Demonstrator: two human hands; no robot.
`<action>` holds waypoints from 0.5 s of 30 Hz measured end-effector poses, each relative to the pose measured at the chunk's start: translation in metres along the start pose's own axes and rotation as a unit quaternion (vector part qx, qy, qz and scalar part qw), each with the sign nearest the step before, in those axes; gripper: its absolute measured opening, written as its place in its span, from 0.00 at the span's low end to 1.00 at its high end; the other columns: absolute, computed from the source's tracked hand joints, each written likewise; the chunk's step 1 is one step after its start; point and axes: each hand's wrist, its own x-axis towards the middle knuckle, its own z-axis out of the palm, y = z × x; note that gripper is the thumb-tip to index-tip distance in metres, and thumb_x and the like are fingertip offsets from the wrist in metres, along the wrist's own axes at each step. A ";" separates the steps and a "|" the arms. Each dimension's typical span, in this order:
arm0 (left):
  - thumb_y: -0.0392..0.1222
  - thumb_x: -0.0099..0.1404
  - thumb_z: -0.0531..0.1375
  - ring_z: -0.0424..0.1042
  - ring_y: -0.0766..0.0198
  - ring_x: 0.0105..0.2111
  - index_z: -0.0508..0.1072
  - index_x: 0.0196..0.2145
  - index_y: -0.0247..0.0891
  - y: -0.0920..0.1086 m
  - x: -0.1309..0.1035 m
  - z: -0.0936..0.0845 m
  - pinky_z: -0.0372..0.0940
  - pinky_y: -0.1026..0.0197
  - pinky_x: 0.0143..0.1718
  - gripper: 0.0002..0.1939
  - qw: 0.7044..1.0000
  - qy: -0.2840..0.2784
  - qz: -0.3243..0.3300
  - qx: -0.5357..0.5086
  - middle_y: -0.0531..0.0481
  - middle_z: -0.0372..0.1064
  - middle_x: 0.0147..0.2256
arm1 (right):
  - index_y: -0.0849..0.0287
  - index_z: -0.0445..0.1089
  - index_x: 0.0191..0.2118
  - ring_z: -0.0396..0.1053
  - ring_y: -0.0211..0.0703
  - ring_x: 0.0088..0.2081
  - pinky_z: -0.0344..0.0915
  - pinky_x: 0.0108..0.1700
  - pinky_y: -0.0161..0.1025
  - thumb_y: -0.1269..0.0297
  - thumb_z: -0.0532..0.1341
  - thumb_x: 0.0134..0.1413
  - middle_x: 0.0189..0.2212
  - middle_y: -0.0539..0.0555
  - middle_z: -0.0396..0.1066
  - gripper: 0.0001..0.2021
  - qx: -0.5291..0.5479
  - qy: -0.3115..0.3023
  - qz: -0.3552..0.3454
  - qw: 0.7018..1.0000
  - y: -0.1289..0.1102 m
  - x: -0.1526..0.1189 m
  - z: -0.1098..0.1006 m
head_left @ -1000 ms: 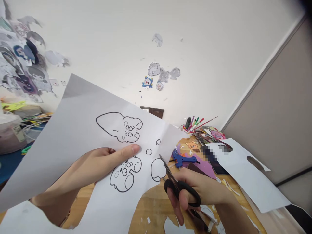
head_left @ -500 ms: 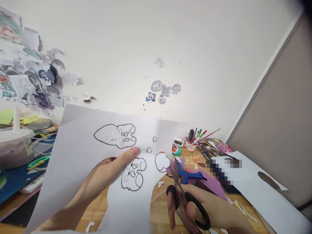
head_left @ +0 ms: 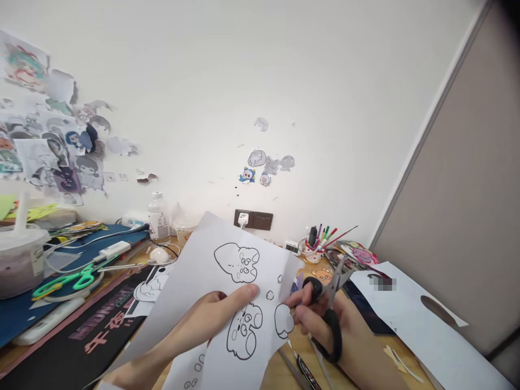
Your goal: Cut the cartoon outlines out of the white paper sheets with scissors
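A white paper sheet (head_left: pixel 205 238) with black outline drawings of cartoon figures is gripped by my left hand (head_left: pixel 227 314), thumb on top and the other fingers mostly hidden behind it. The sheet's lower right edge is cut in a curve, beside a rounded outlined shape (head_left: pixel 283 320). Black-handled scissors (head_left: pixel 335 284) hang on my right hand (head_left: pixel 325 325), their blades parted and pointing up and right, apart from the sheet. My right fingertips are at the sheet's right edge, close to the rounded shape.
Green-handled scissors (head_left: pixel 83 277), a lidded cup (head_left: pixel 20 260) and a bottle (head_left: pixel 158 219) stand or lie at left. A pen holder (head_left: pixel 314 250) is at the back. Another white sheet (head_left: pixel 422 314) lies at right. A craft knife (head_left: pixel 306 374) lies in front.
The scissors have left the sheet's edge and turned up to the right, while my right fingertips have come to that edge. The sheet has shifted right and down in view.
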 end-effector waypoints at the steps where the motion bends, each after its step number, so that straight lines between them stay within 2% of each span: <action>1: 0.56 0.54 0.54 0.75 0.45 0.33 0.74 0.18 0.35 0.002 0.002 0.000 0.67 0.55 0.31 0.22 0.999 -0.018 -0.028 0.005 0.39 0.77 0.26 | 0.58 0.64 0.31 0.65 0.40 0.28 0.63 0.32 0.36 0.58 0.61 0.47 0.29 0.51 0.70 0.10 -0.029 0.003 0.008 1.000 -0.004 -0.002 0.003; 3: 0.57 0.53 0.54 0.75 0.45 0.33 0.73 0.17 0.36 0.002 0.005 -0.001 0.66 0.56 0.31 0.22 0.998 -0.048 -0.047 -0.002 0.39 0.77 0.26 | 0.58 0.64 0.30 0.63 0.38 0.26 0.63 0.32 0.35 0.60 0.61 0.46 0.26 0.49 0.68 0.08 -0.072 -0.006 0.023 0.997 -0.011 -0.004 0.007; 7: 0.60 0.51 0.55 0.72 0.53 0.23 0.70 0.13 0.39 -0.017 0.016 -0.005 0.63 0.60 0.23 0.23 0.994 -0.084 0.048 -0.053 0.45 0.71 0.17 | 0.58 0.61 0.26 0.60 0.35 0.23 0.61 0.29 0.34 0.64 0.63 0.43 0.22 0.45 0.65 0.08 -0.059 -0.017 0.040 0.997 -0.014 -0.002 0.010; 9: 0.64 0.44 0.59 0.69 0.57 0.19 0.65 0.10 0.41 -0.028 0.023 -0.008 0.62 0.61 0.21 0.23 0.985 -0.099 0.112 -0.087 0.50 0.66 0.13 | 0.58 0.60 0.26 0.59 0.35 0.24 0.60 0.29 0.33 0.65 0.64 0.43 0.23 0.46 0.66 0.10 0.002 -0.004 0.053 0.999 -0.010 0.000 0.010; 11: 0.69 0.32 0.62 0.68 0.58 0.20 0.61 0.10 0.42 -0.036 0.033 -0.006 0.62 0.61 0.21 0.27 0.973 -0.101 0.167 -0.123 0.51 0.64 0.13 | 0.58 0.60 0.26 0.60 0.34 0.24 0.59 0.28 0.32 0.66 0.66 0.42 0.23 0.46 0.67 0.12 0.107 0.024 0.070 0.991 -0.006 0.002 0.011; 12: 0.74 0.28 0.59 0.68 0.58 0.21 0.61 0.11 0.42 -0.038 0.038 -0.002 0.63 0.60 0.21 0.30 0.967 -0.095 0.190 -0.144 0.51 0.65 0.14 | 0.58 0.60 0.26 0.60 0.34 0.23 0.59 0.28 0.32 0.66 0.67 0.41 0.23 0.46 0.67 0.13 0.163 0.046 0.072 0.983 -0.004 0.003 0.011; 14: 0.80 0.40 0.42 0.70 0.60 0.22 0.67 0.19 0.40 -0.038 0.047 0.012 0.64 0.59 0.22 0.39 0.955 -0.080 0.218 -0.187 0.48 0.68 0.18 | 0.58 0.61 0.26 0.59 0.33 0.22 0.59 0.27 0.32 0.66 0.69 0.40 0.22 0.45 0.65 0.14 0.243 0.089 0.071 0.963 0.000 0.005 0.011; 15: 0.79 0.46 0.33 0.68 0.63 0.18 0.68 0.21 0.38 -0.038 0.051 0.021 0.63 0.60 0.20 0.43 0.950 -0.063 0.223 -0.209 0.49 0.66 0.17 | 0.58 0.61 0.27 0.59 0.33 0.22 0.60 0.26 0.32 0.66 0.69 0.40 0.22 0.44 0.63 0.13 0.265 0.107 0.069 0.956 0.002 0.007 0.012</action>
